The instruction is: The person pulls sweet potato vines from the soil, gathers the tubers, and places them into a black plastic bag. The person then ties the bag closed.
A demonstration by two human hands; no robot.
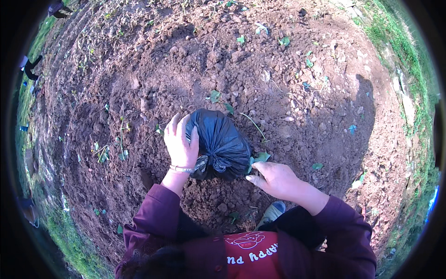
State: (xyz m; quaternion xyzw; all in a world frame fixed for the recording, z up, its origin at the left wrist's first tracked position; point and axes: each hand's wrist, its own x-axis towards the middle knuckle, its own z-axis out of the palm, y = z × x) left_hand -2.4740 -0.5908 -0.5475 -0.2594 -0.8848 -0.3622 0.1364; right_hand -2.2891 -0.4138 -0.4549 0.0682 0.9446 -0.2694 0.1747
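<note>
A filled black plastic bag (223, 139) sits on brown, crumbly soil before me. Its neck is tied in a knot (219, 165) that faces toward my body, and what is inside is hidden. My left hand (183, 143) cups the bag's left side, fingers spread along the plastic. At the lower right edge of the bag is my right hand (273, 178), thumb and forefinger pointing left; whether they pinch the plastic or only touch it is unclear. Just above those fingers a green leaf (262, 157) lies against the bag.
Cut green stems (253, 125) and loose leaves (215, 96) are scattered over the dug soil. My shoe (273, 212) stands below my right hand. Stones and grass (404, 45) edge the plot on the right. Dark objects (32, 68) appear at the far left rim, too small to identify.
</note>
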